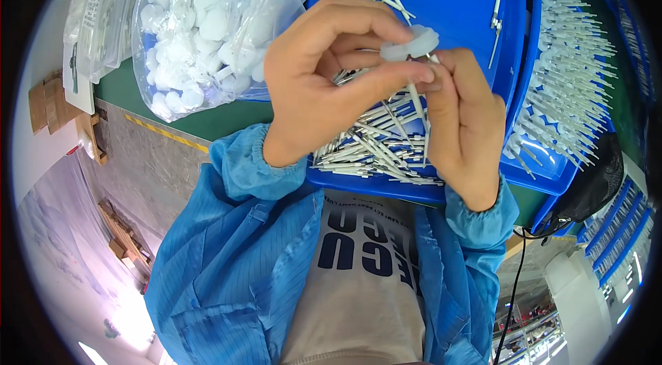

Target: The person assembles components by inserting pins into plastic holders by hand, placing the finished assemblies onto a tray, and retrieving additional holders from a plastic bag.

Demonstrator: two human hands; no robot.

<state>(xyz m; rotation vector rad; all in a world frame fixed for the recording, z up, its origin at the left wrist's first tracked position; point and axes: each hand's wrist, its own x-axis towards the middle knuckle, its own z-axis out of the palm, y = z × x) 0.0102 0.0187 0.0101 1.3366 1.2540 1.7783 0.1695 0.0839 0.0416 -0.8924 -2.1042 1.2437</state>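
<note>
My left hand (314, 72) is closed on a round white translucent plastic cap (419, 43), held by its edge over the blue tray (452, 3). Close against the cap's underside, my right hand (471, 113) pinches a thin white rod (418, 99) with metal parts. The fingers partly hide where rod and cap meet, so I cannot tell whether they are joined. Beneath both hands lies a loose pile of similar white rods with metal ends (369, 151). More rods rest at the tray's far left corner, and a few by its right wall.
At the left, a clear plastic bag (207, 20) is full of white round caps. A second blue tray (545, 172) on the right holds many caps with rods sticking out. Clear plastic boxes (103, 24) stand at the far left. A black mesh bag (600, 182) sits at the right.
</note>
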